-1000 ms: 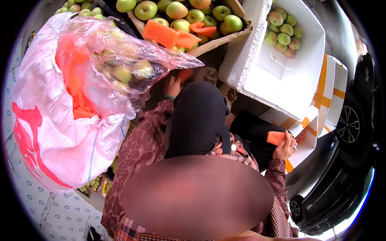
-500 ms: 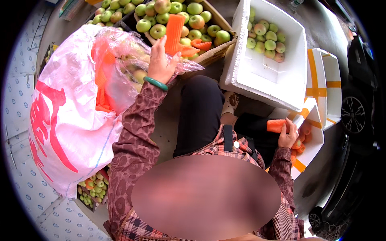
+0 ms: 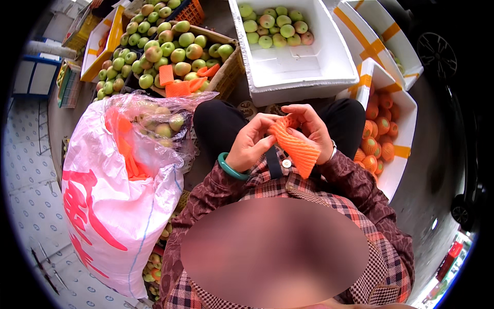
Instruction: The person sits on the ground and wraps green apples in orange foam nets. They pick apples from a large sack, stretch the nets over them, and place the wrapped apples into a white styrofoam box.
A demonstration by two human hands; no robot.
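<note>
Both my hands meet over my lap on an orange foam net sleeve (image 3: 295,146). My left hand (image 3: 250,144), with a green bangle on its wrist, pinches the sleeve's upper end. My right hand (image 3: 310,127) grips the sleeve from the right side. The sleeve hangs down toward my chest. Whether an apple sits inside it is hidden by my fingers.
A large white sack (image 3: 116,190) with apples and orange nets stands at my left. A cardboard box (image 3: 226,77) of green apples lies ahead. A white foam box (image 3: 298,69) holds a few apples. At right a foam box (image 3: 399,149) holds net-wrapped fruit.
My left hand has come back from the apple box ahead to my lap. It has joined my right hand on the orange net sleeve, which moved from the right to the middle.
</note>
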